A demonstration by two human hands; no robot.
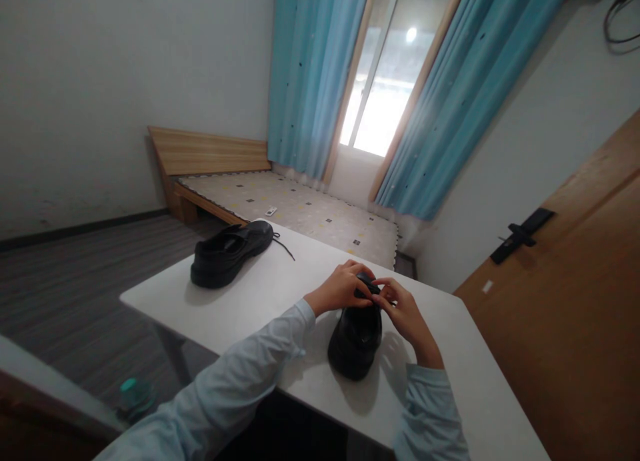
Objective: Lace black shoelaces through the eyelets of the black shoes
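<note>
A black lace-up shoe (354, 348) rests on the white table (280, 281), its heel towards me and its toe pointing away. Over its front part, my left hand (345, 286) is closed, thumb on the near side and fingers curled across the top. From the right, my right hand (400, 306) pinches at the lacing, where a short dark bit of shoelace shows by the fingers. Most of the lacing is hidden behind both hands. The matching black shoe (227, 256) stands at the table's left end, with a loose lace (285, 246) trailing onto the tabletop.
Beyond the table is a low bed (300, 204) with a small white remote (271, 211) on it. Blue curtains (315, 68) hang beside the window. A wooden door (575, 301) stands at the right. On the floor at lower left is a bottle with a teal cap (129, 386).
</note>
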